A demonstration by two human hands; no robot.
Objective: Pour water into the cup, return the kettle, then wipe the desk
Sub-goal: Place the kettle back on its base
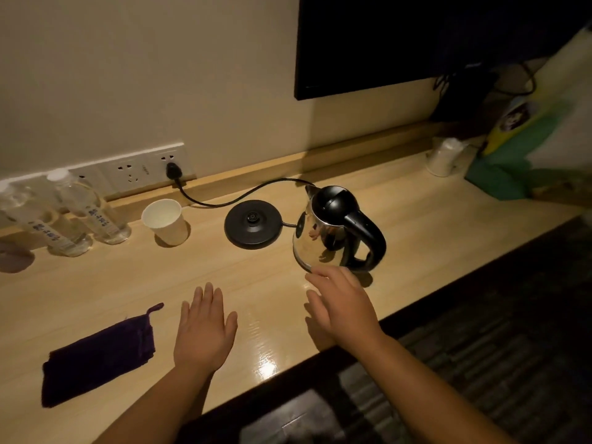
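Note:
A steel kettle [323, 233] with a black lid and handle stands on the wooden desk [432, 219], off its round black base [253, 224], which lies just to its left. A white paper cup [165, 221] stands further left, upright. A dark purple cloth [99, 355] lies folded near the desk's front left. My right hand [342, 301] hovers just in front of the kettle with fingers apart, holding nothing. My left hand [205, 328] rests flat and open on the desk, to the right of the cloth.
Two clear water bottles [86, 216] stand at the back left by the wall sockets [134, 169], where the base's cord is plugged in. A dark screen [416, 36] hangs above. A white cup [443, 157] and green bag [519, 149] sit at the far right.

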